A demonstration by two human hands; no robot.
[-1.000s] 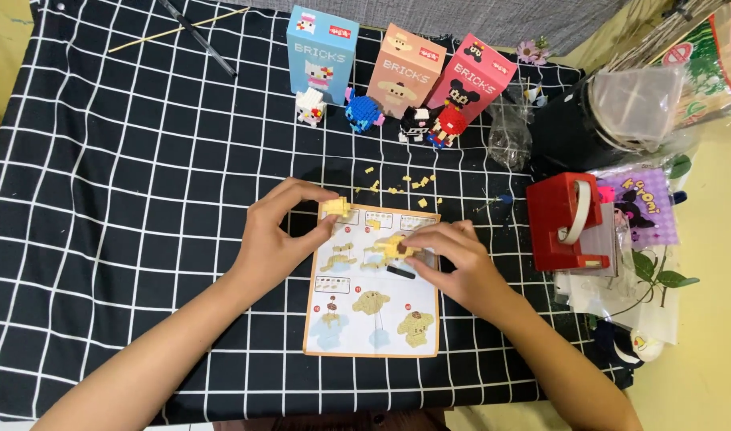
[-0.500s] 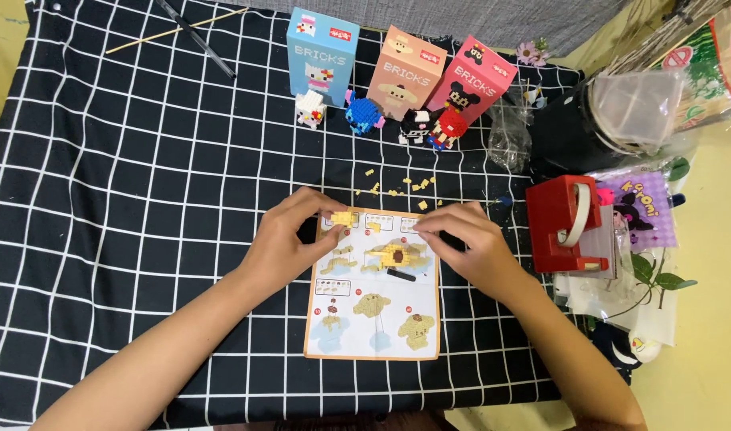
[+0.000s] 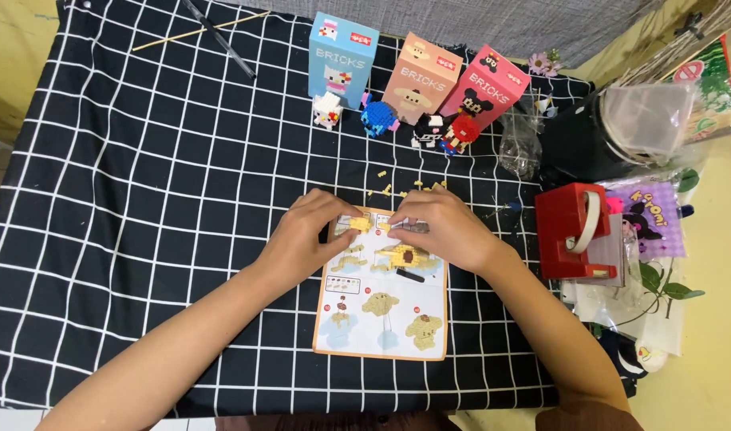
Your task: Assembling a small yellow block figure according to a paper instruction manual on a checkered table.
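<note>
- Head view looks straight down on a black cloth with a white grid (image 3: 142, 199) spread over a table.
- The left hand (image 3: 302, 239) rests on the cloth at the upper left edge of an instruction sheet (image 3: 385, 315), its fingers curled together and pinching a small yellow brick piece (image 3: 360, 225).
- The right hand (image 3: 437, 230) lies over the top right of the sheet, fingertips drawn together close to the same yellow piece; whether they grip it or only touch it I cannot tell.
- The yellow brick piece sits between the two hands, just above the top edge of the sheet.
- A half-built yellow model (image 3: 404, 257) lies on the sheet just below the right hand.
- Loose yellow bricks (image 3: 397, 188) are scattered on the cloth just beyond the hands.
- Further back stand three boxes side by side: a blue box (image 3: 343, 56), a tan box (image 3: 423, 78) and a pink box (image 3: 493, 86).
- Small finished brick figures (image 3: 381, 118) stand in a row in front of the boxes.
- A red tape dispenser (image 3: 573, 231) sits to the right of the right hand, well apart from it.
- A thin wooden stick (image 3: 198, 32) and a dark pen (image 3: 220, 40) lie at the far edge of the cloth.
</note>
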